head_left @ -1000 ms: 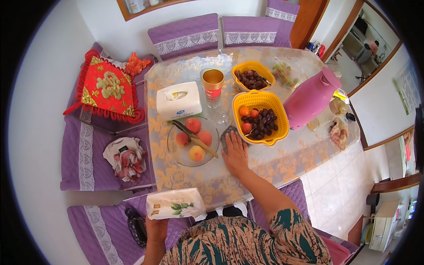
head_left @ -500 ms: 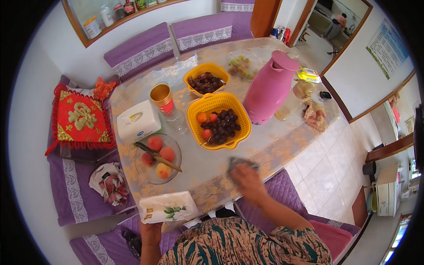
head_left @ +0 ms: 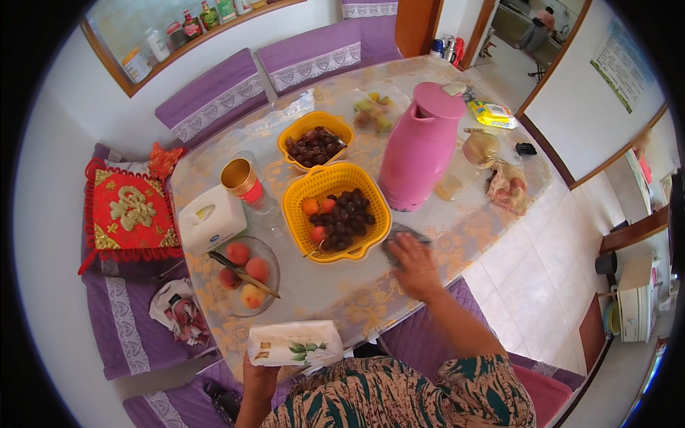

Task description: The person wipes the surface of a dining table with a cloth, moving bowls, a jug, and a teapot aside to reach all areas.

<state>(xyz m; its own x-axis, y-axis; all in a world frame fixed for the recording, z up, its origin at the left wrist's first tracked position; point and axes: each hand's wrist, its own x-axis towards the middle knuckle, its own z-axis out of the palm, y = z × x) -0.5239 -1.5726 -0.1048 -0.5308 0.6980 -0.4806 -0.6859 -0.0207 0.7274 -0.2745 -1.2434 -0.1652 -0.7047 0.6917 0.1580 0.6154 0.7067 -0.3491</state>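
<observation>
Right hand [head_left: 417,267] shifted, cloth [head_left: 397,230] beneath, basket [head_left: 335,175] beside; pink jug [head_left: 422,153] beyond

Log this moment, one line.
left hand: holds white flower-printed pack; right hand: on grey cloth on table; nearby: yellow basket, pink jug

The right forearm [head_left: 464,328] slants up from between four and five o'clock to the right hand [head_left: 417,267] at four, lying flat, palm down, fingers [head_left: 404,251] stretched toward eleven. The left forearm [head_left: 250,414] rises at seven o'clock, aimed roughly at twelve; the left hand [head_left: 261,378] is curled in a grip, partly hidden.
</observation>
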